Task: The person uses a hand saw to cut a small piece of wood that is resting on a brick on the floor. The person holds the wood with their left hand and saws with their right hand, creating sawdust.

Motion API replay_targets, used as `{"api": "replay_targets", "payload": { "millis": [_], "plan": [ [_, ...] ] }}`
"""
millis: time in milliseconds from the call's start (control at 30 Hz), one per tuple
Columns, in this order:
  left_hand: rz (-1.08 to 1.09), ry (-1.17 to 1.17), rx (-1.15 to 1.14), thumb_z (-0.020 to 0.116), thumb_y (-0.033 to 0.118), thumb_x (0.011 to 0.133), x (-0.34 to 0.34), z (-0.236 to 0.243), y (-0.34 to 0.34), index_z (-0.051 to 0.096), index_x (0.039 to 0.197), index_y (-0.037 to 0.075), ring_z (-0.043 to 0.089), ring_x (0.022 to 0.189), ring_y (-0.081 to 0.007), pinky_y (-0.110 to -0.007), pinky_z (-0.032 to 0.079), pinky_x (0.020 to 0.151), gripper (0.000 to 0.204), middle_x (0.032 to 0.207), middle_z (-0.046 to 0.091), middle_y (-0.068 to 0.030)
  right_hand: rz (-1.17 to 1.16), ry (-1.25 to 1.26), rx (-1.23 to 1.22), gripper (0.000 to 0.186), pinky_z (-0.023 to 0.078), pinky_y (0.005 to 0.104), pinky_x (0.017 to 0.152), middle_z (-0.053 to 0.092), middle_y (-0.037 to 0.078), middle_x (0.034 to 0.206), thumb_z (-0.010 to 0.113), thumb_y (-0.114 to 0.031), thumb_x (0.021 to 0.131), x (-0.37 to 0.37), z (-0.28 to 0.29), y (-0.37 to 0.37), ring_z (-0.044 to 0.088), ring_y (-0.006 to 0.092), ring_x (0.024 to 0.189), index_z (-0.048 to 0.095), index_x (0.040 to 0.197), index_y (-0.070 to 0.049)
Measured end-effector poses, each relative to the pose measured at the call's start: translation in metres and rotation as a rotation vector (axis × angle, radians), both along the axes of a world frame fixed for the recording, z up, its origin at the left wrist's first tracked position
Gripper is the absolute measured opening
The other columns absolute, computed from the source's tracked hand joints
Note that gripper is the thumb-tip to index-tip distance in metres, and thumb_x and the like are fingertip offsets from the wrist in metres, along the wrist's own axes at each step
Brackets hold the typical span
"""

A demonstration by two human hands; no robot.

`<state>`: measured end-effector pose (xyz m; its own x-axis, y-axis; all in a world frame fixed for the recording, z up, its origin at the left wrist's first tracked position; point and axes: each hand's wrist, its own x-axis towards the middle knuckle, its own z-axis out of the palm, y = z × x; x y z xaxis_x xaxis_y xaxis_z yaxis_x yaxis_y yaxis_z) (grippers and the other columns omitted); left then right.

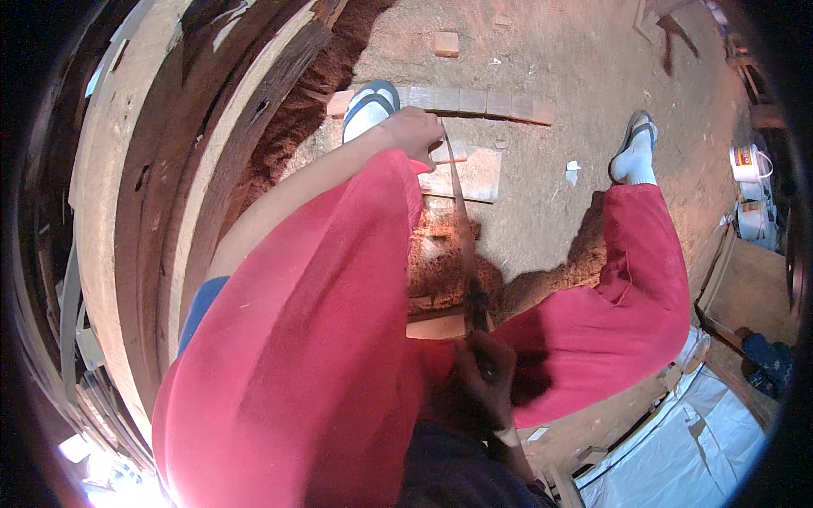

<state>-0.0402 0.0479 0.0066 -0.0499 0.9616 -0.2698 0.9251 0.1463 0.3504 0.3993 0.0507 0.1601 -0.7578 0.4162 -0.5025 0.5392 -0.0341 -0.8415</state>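
Note:
A long, narrow blade point(459, 199), seemingly a handsaw's, stretches away from me between my legs, thin at the far end and broader near me. My right hand point(487, 368), in shadow close to my lap, is wrapped round its dark near end. At the far tip, the curled fingers of my left hand point(413, 133) pinch the blade, though the knuckles hide part of the grip. My left forearm reaches past my raised left leg point(339, 279) in red trousers. Below the blade, a pale wooden piece point(466, 173) lies on the ground.
A row of wood blocks point(487, 103) lies by my left sandal point(373, 100). Thick timber beams point(127, 178) stand along the left. My right foot point(637, 152) is out to the right. White buckets point(747, 165) and a pale plastic sheet point(677, 444) are at the right.

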Motion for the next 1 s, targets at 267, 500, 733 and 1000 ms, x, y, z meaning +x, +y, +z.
{"api": "replay_targets", "payload": {
  "millis": [267,500,733,1000],
  "plan": [
    [-0.011,-0.031,0.089,0.077,0.044,0.069,0.004,-0.005,0.007,0.075,0.077,0.002,0.070,0.079,-0.0441,-0.053,0.057,0.073,0.044,0.078,0.070,-0.0244,-0.476,-0.063,0.651,0.021,0.046,0.0287,0.059,0.061,0.005,0.075,0.075,0.000,0.091,-0.050,-0.013,-0.048,0.055,0.0119,0.064,0.062,0.107,-0.002],
    [0.029,-0.049,0.093,0.073,0.037,0.065,-0.002,-0.011,-0.003,0.073,0.070,0.001,0.070,0.074,-0.0448,-0.053,0.056,0.071,0.037,0.070,0.068,-0.0248,0.192,0.154,0.064,0.018,0.046,0.0282,0.066,0.063,0.006,0.086,0.078,-0.003,0.090,0.010,0.030,0.018,0.057,0.0129,0.074,0.062,0.098,-0.003],
    [0.002,-0.049,0.111,0.074,0.041,0.068,-0.006,-0.020,0.001,0.074,0.073,0.000,0.070,0.077,-0.0444,-0.052,0.057,0.073,0.041,0.073,0.069,-0.0253,-0.191,0.157,0.449,0.023,0.037,0.0297,0.052,0.052,0.004,0.060,0.073,0.000,0.088,-0.061,0.045,-0.004,0.048,0.0117,0.055,0.057,0.072,-0.003],
    [0.002,-0.093,0.033,0.075,0.041,0.069,-0.003,-0.007,0.005,0.074,0.074,0.001,0.070,0.078,-0.0447,-0.052,0.057,0.075,0.040,0.075,0.069,-0.0259,-0.222,0.018,0.193,0.022,0.049,0.0289,0.073,0.070,0.010,0.096,0.081,-0.005,0.087,-0.017,0.027,0.007,0.064,0.0169,0.084,0.068,0.104,-0.001]
  ]
}}
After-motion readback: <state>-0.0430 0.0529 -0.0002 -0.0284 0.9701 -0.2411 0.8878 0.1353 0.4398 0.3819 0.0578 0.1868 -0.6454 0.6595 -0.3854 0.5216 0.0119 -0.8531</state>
